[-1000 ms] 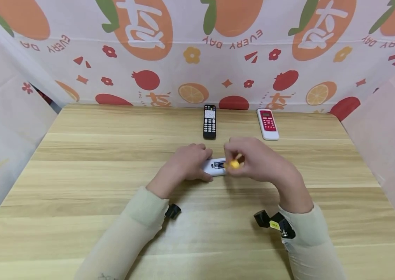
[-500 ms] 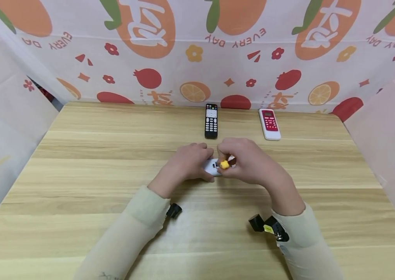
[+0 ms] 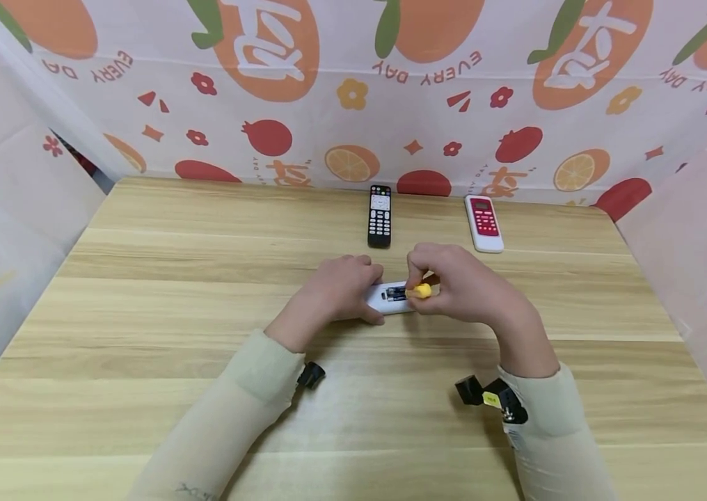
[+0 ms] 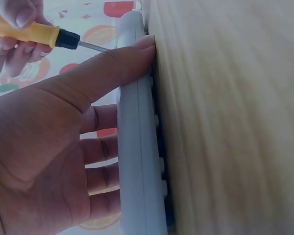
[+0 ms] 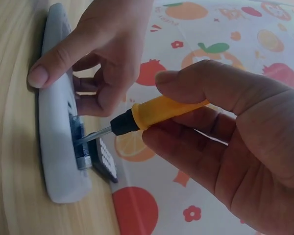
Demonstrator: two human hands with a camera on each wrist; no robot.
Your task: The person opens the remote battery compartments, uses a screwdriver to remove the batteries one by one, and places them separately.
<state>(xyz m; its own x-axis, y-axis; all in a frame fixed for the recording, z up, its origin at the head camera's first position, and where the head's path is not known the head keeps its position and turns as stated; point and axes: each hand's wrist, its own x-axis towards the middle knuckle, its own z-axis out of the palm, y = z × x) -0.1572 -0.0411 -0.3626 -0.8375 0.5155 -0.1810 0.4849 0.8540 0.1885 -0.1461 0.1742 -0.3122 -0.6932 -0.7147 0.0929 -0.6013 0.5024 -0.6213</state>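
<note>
A white remote control (image 3: 376,300) lies face down on the wooden table, with dark batteries (image 3: 396,293) visible in its uncovered compartment. My left hand (image 3: 339,289) grips its left end, thumb along the near edge and fingers along the far one. In my right hand (image 3: 463,287) I hold a screwdriver (image 5: 159,111) by its yellow handle, between thumb and fingers. The metal shaft (image 5: 95,135) reaches down to the battery compartment in the right wrist view. Whether the tip touches a battery or the compartment wall I cannot tell.
Behind my hands a black remote (image 3: 379,221) with white buttons lies face up on the table (image 3: 203,278). To its right is a white remote (image 3: 484,224) with a red front. A fruit-print cloth (image 3: 303,139) hangs at the table's back edge.
The screwdriver and right hand moved left over the compartment, then back right, so the batteries show again. My left hand keeps its grip on the white remote, which stays in place.
</note>
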